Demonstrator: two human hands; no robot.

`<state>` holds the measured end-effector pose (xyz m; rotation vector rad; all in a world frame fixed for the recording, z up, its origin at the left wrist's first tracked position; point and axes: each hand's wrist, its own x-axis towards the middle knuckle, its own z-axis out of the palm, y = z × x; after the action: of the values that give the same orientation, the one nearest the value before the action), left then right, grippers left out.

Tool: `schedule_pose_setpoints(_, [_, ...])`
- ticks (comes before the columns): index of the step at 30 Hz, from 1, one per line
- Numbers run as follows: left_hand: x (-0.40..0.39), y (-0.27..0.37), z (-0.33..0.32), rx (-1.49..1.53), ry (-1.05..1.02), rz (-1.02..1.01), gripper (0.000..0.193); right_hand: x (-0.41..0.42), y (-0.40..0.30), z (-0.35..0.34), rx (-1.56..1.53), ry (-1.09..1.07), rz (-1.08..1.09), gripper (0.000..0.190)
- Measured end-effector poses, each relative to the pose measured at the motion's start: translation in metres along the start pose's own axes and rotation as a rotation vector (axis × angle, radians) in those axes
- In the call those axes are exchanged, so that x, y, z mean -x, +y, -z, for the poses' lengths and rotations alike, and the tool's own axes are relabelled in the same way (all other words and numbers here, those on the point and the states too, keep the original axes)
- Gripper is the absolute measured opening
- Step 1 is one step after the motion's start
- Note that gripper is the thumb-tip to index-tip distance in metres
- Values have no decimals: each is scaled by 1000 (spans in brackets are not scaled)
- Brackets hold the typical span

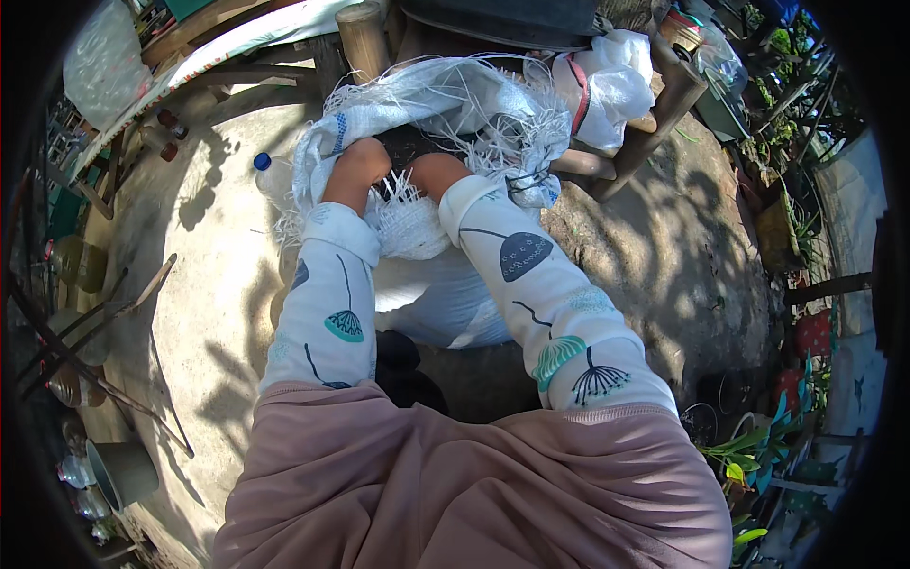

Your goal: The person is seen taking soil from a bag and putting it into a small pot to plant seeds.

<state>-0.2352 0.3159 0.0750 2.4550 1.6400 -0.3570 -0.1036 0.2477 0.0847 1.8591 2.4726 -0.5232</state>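
Observation:
A white woven plastic sack (444, 302) stands on the ground in front of me, its frayed mouth folded outward. Dark loose material (407, 144) shows inside the opening. Both arms reach down into the sack. My left hand (361, 163) is at the left of the mouth, the wrist bent inward and the fingers out of sight. Beside it, my right hand (435, 173) dips in past the near rim, its fingers also hidden. Whether either hand grips anything cannot be seen. Between the wrists hangs a frayed fold (409, 226) of the sack's rim.
A clear plastic bottle (274, 174) with a blue cap stands close left of the sack. Beyond the sack are a wooden post (362, 43), a black basin (505, 21) and a white plastic bag (615, 89). Dry branches (106, 384) and a grey pot (122, 475) lie left; plants (753, 451) grow right.

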Motion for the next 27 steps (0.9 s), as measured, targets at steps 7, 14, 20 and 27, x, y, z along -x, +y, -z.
schedule_pose_setpoints(7, [35,20,40,422,311,-196,28,-11,29,-31,-75,326,224,13])
schedule_pose_setpoints(14, [37,41,39,1373,22,244,44,-44,50,-14,-168,52,-50,20])
schedule_pose_setpoints(20, [-1,24,10,1890,128,244,38,-15,19,59,-1527,-330,-240,26])
schedule_pose_setpoints(27, [40,94,60,2377,744,335,44,-4,9,81,-1815,-265,-113,23])
